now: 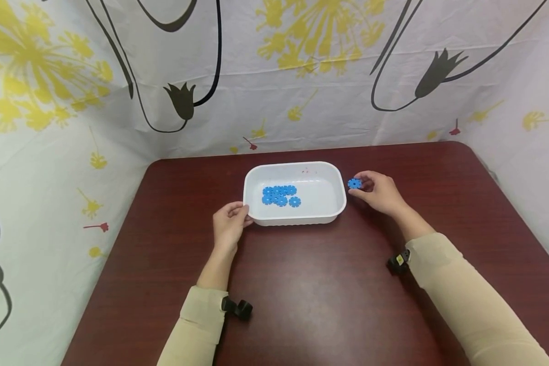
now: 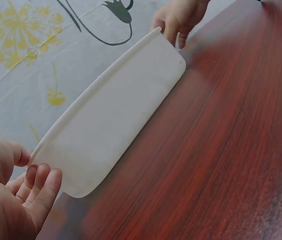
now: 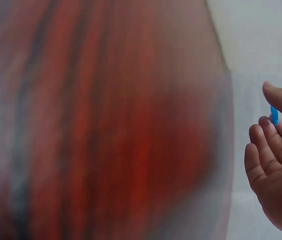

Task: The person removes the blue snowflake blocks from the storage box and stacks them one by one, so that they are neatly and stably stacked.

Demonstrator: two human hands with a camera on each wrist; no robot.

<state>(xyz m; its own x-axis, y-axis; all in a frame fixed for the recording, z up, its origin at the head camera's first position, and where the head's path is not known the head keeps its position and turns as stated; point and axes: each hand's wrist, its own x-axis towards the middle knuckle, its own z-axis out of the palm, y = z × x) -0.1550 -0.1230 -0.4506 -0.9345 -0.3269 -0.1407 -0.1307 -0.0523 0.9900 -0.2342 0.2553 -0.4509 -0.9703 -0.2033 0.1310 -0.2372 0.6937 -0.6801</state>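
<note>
A white rectangular tray [image 1: 320, 213] stands on the table, with several blue notched discs [image 1: 279, 195] lying in its left half. My left hand [image 1: 230, 223] grips the tray's left front corner, thumb over the rim and fingers beneath it, as the left wrist view also shows. Just off the tray's right end, my right hand [image 1: 379, 192] pinches a single blue notched disc [image 1: 354, 183] with a small hole in its middle. In the right wrist view that disc [image 3: 274, 115] appears edge-on between thumb and fingers.
The dark red-brown table [image 1: 311, 284] has rounded far corners. Behind it and along both sides hangs a white cloth [image 1: 238, 56] printed with yellow and grey flowers. A small black device [image 1: 238, 308] is strapped at the left sleeve, another [image 1: 398, 262] at the right.
</note>
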